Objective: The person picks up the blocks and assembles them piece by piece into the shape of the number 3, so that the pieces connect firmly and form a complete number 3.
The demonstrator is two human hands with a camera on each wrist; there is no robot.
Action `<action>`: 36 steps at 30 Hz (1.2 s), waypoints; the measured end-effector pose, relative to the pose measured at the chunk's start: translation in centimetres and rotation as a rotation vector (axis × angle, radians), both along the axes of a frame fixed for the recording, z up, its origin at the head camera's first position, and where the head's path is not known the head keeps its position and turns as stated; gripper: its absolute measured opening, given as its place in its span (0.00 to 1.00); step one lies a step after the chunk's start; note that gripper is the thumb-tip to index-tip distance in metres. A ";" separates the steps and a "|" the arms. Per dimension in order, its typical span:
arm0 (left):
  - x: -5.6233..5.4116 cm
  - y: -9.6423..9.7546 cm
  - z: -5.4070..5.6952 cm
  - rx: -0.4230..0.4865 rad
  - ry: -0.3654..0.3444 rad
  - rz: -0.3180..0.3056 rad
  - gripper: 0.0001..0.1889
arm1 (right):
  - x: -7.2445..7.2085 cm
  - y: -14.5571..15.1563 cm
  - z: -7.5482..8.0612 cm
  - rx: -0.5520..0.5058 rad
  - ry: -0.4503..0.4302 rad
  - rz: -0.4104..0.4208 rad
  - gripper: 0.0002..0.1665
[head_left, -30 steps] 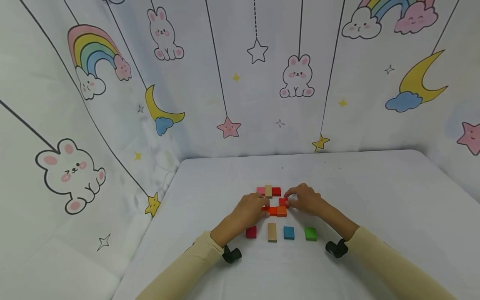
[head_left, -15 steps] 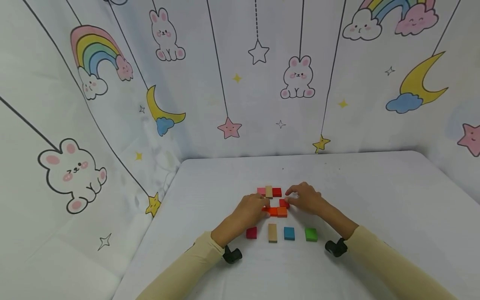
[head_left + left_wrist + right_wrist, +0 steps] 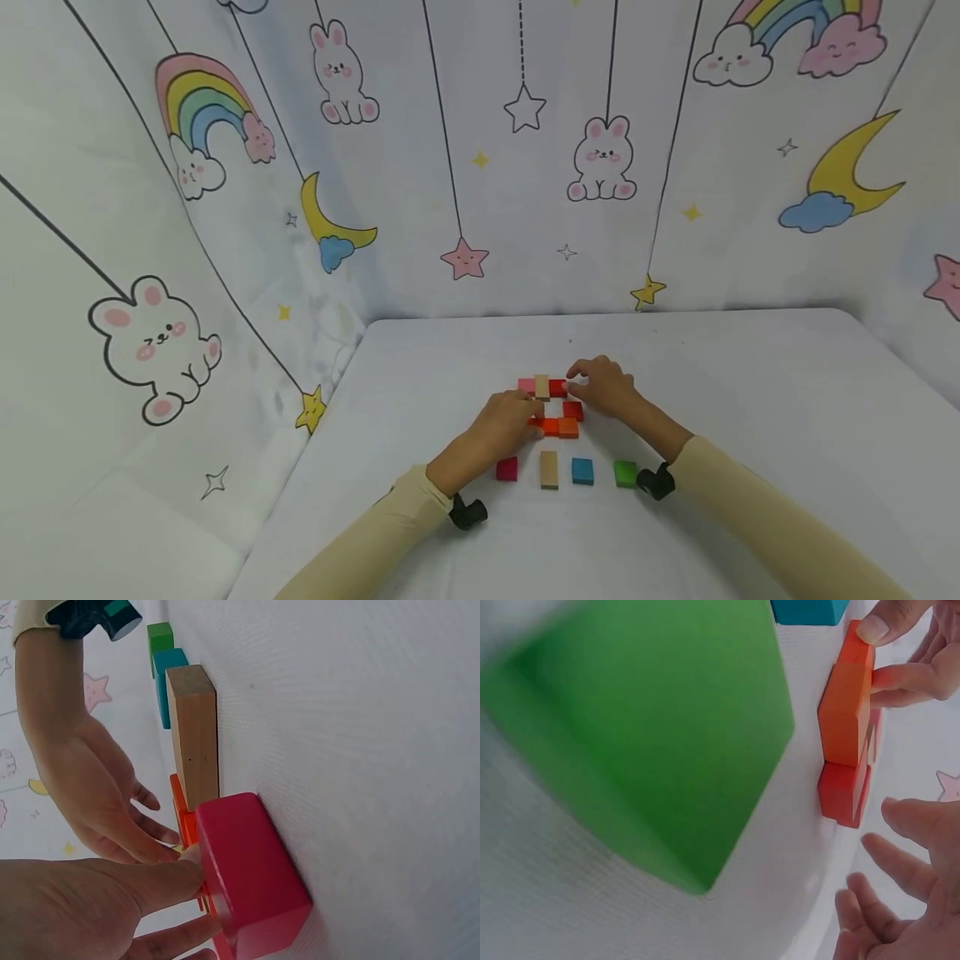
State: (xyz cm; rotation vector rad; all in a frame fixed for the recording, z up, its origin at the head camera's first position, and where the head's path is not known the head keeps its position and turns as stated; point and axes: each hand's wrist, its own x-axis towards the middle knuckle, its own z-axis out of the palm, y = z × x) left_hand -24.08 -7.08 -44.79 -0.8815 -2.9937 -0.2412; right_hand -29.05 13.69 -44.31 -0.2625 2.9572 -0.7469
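Small coloured blocks form an arrangement in the middle of the table. My left hand (image 3: 502,425) pinches an orange-red block (image 3: 857,646) at the left part of the front row, thumb on the near side and a finger behind. Beside it lies an orange block (image 3: 568,428). A red block (image 3: 573,411) sits just behind that one. My right hand (image 3: 606,388) is at the right end of the back row, fingertips right by another red block (image 3: 557,388), fingers loosely bent. A wooden block (image 3: 542,387) and a pink block (image 3: 527,386) continue that row leftward.
Nearer the person, a crimson block (image 3: 507,469), a wooden block (image 3: 549,470), a blue block (image 3: 582,472) and a green block (image 3: 625,474) lie spaced out on the white table (image 3: 720,375). A printed cloth wall (image 3: 405,167) stands behind.
My right hand has left the red block behind the orange one and moved back and left to the back row's red block. My left hand keeps its place.
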 end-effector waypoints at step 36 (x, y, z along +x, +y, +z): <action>0.1 0.1 0.1 -0.038 0.024 -0.006 0.13 | -1.1 0.8 0.5 0.026 -0.143 -0.057 0.19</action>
